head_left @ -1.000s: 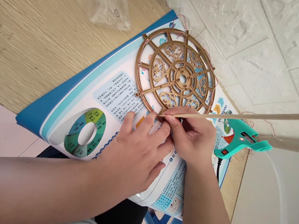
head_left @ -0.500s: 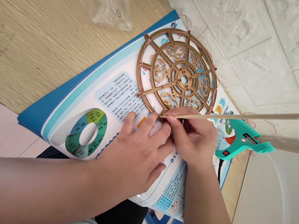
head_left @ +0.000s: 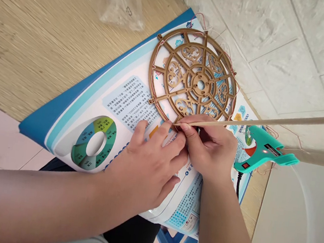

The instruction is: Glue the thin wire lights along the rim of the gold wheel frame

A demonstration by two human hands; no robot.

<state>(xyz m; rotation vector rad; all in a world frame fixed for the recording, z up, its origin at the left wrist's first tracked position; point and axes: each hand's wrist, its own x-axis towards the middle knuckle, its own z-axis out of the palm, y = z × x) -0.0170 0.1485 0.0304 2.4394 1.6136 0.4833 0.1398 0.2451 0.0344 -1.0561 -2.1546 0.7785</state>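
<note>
- The right hand (head_left: 210, 149) pinches a thin wooden stick (head_left: 256, 120) near its tip, thumb against finger, presumably for fine control; the long end slants out rightward over the knuckles.
- The left hand (head_left: 148, 163) is loosely bent, gripping nothing visible, one fingertip at the frame's near rim, likely to steady it.
- The round bronze frame (head_left: 195, 82) lies just beyond both hands, its near edge under their fingertips, probably so the stick's tip can reach it.
- Right of the right hand, a teal glue gun (head_left: 264, 152) sits apart, seemingly within easy reach.
</note>
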